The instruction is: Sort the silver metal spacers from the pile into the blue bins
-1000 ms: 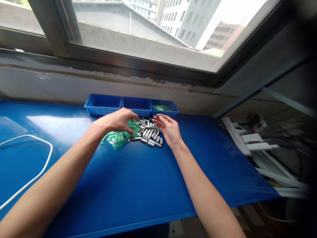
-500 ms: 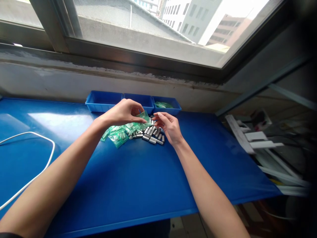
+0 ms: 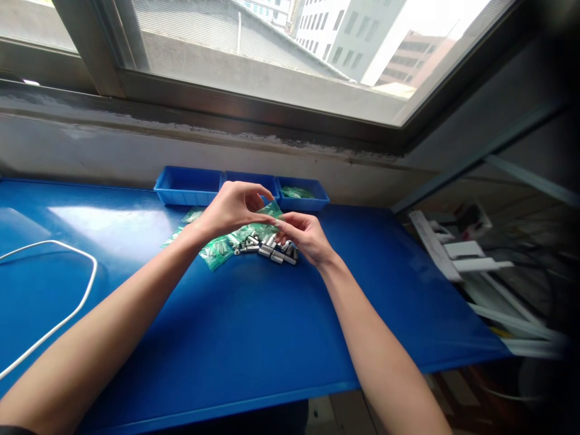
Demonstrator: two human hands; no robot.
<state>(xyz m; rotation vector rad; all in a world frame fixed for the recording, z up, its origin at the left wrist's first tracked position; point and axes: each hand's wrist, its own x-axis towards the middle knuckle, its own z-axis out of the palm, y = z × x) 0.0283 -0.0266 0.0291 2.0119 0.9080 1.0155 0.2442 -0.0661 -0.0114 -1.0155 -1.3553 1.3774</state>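
Now that the right hand (image 3: 309,237) has joined the left hand (image 3: 232,208), both pinch 1 green bag (image 3: 271,210), which 2 grips now steady.

No legible text, labels, brands, numbers or signs anywhere.

Bare hands (image 3: 233,208), dark sleeve edge (image 3: 14,431)

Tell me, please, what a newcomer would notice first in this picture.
Probably the left hand holding a small green bag above the blue table, with the right hand close against it. Below them lie silvery metal pieces, with more green bags to their left. Three blue bins stand behind, under the bright window.
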